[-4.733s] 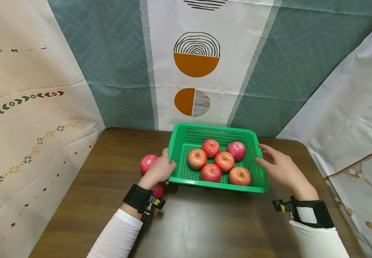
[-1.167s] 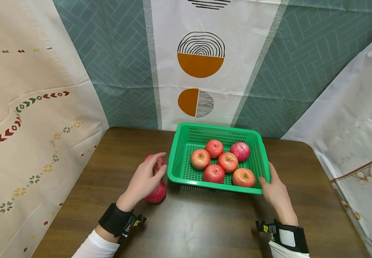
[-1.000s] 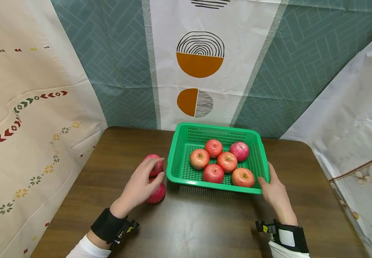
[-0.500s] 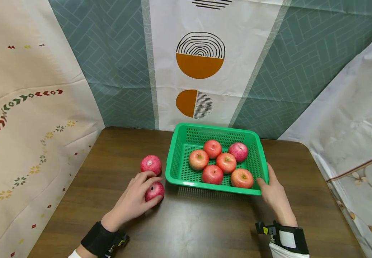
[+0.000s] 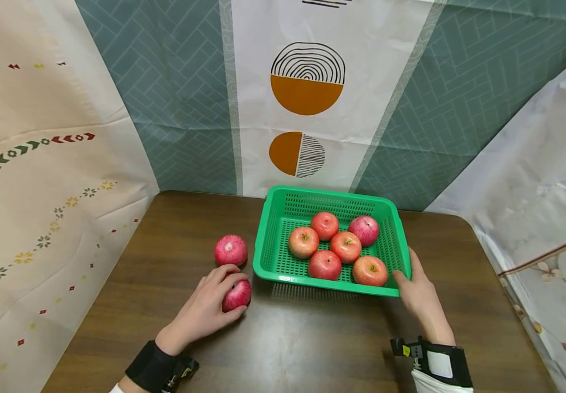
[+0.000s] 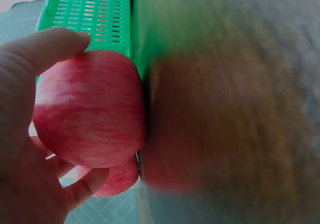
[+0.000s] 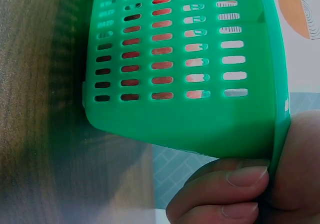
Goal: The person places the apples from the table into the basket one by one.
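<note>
My left hand (image 5: 203, 312) curls round a red apple (image 5: 238, 295) on the table, thumb on the near side and fingers over the far side. In the left wrist view the thumb lies against this apple (image 6: 95, 111), with fingertips on its opposite side. Just behind it sits a second red apple (image 5: 231, 250). At the near right corner of a green plastic basket (image 5: 332, 285), my right hand (image 5: 422, 297) grips the rim; the right wrist view has its fingers (image 7: 245, 176) curled under the basket's edge. Several apples (image 5: 345, 247) lie inside the basket.
The brown wooden table (image 5: 287, 344) runs up to a patterned cloth (image 5: 184, 98) hanging behind it. Light cloths hang at the left (image 5: 42, 218) and right (image 5: 548, 191) sides.
The left hand has left the basket's left side, moved toward the near apple and taken hold of it. The right hand has moved to the basket's near right corner. The apples inside stay put.
</note>
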The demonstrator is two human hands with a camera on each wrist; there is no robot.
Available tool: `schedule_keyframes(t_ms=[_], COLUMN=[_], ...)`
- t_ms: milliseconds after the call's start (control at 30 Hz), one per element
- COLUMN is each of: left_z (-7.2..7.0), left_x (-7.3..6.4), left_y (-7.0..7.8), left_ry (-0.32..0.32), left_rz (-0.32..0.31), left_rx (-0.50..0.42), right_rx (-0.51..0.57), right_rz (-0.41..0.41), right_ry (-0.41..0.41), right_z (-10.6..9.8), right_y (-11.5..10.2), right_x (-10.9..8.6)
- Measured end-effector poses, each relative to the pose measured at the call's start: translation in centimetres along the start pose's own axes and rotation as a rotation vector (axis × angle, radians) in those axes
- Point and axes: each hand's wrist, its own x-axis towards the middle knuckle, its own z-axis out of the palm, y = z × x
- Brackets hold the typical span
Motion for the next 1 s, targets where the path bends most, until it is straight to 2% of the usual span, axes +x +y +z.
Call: schedule_keyframes(t_ms=[233,533,1000], left_z=[0.43,0.22,-0.14], left_x=[0.21,0.51,1.01], left_y=[0.19,0.38,0.65], left_ry=[-0.063,-0.088,-0.084], left_rz=[-0.041,-0.086,-0.044], left_rx=[-0.012,-0.015,0.037], right_rx=[-0.002,-0.003,0.004], right_rz=[0.002,0.004,0.015], right_ry=[0.006,0.005,-0.001], right_z=[-0.02,0.11,0.0], right_y=[-0.19,-0.11,-0.15], right_x=[-0.01,-0.02,0.21])
